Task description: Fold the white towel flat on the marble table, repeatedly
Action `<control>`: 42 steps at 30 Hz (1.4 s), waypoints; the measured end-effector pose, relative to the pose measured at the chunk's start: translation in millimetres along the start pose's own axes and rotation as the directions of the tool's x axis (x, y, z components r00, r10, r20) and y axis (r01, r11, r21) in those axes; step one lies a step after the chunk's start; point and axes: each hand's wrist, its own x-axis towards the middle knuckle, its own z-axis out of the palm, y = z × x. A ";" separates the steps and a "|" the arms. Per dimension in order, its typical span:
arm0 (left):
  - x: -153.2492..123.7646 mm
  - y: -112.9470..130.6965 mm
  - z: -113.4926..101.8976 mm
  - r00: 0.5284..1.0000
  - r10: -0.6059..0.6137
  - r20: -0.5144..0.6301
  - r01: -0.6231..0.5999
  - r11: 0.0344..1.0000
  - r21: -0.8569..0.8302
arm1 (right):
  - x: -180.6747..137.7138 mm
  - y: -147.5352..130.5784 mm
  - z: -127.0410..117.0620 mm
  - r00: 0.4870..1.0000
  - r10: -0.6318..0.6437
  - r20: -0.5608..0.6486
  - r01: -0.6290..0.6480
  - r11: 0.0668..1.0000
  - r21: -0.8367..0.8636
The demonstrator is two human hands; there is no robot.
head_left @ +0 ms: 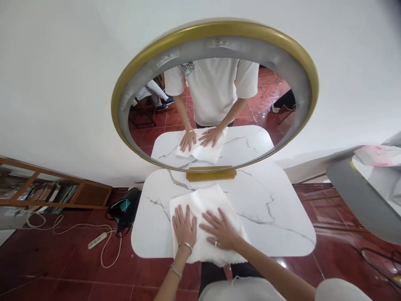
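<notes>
A white cloth [205, 200] lies spread over the front middle of a white marble-patterned table [266, 200]. Its near edge reaches past the table's front edge. On the cloth's left part my left hand [184, 225] rests flat, fingers slightly apart and pointing away from me. My right hand [222, 229] presses palm-down on the right part, its fingers spread and pointing to the left. Neither hand grips anything. Behind the cloth stands an oval mirror [213, 96] with a gold frame, on a gold base [211, 173]; both hands and the cloth are reflected in it.
A black bag [128, 207] stands on the red tiled floor, left of the table. Near it lie a power strip [97, 240] and loose cable. A wooden cabinet [90, 194] lines the left wall. Another table [360, 196] is at the right, with a pink-and-white packet [379, 155] on it.
</notes>
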 end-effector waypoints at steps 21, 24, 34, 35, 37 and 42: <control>-44.9 96.4 24.6 0.992 0.125 -0.028 -0.125 0.992 0.002 | -103.1 18.6 -12.3 0.979 0.162 -0.120 -0.171 0.983 -0.064; -56.9 100.3 31.1 0.989 0.138 -0.061 -0.136 0.990 0.037 | -112.1 22.5 -16.0 0.988 0.113 -0.109 -0.121 0.990 -0.071; 51.7 146.2 56.5 0.999 0.033 0.039 -0.033 0.999 -0.015 | -50.8 125.4 -44.3 0.973 0.143 -0.184 -0.169 0.977 -0.132; 59.8 154.2 58.3 0.999 0.004 0.037 -0.003 1.000 -0.022 | -47.7 133.2 -47.2 0.966 0.164 -0.201 -0.194 0.971 -0.137; 69.0 168.5 60.8 0.998 -0.047 0.031 0.048 0.999 -0.025 | -46.9 142.9 -52.2 0.952 0.195 -0.235 -0.234 0.960 -0.151; 58.4 188.1 58.9 0.996 0.038 0.079 -0.034 0.998 -0.044 | -81.3 132.7 -54.4 0.916 0.267 -0.300 -0.335 0.920 -0.203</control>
